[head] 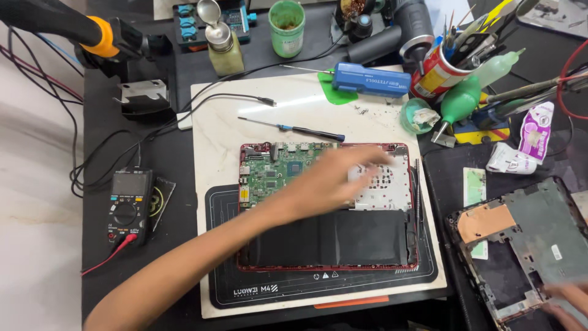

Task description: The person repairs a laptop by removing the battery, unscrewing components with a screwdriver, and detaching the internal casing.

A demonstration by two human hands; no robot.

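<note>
Opened red laptop [327, 208] lies centre of frame on a dark mat [223, 288], green circuit board [275, 168] and black battery [343, 236] exposed. Left hand [337, 178], blurred, fingers spread open, hovers over the board's right part. Right hand [566, 300], lower right corner, rests on a grey cover panel [539, 233]; grip can't be told. Screwdriver [294, 129] lies just above laptop; multimeter [128, 205] at left.

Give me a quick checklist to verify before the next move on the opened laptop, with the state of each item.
1. Left hand over the green circuit board: ok; contact cannot tell, blurred.
2. Right hand on the removed cover: ok.
3. Black battery seated in the red laptop base: ok.
4. Screwdriver lying free above the base: ok.
5. Multimeter clear of the mat: ok.
</note>
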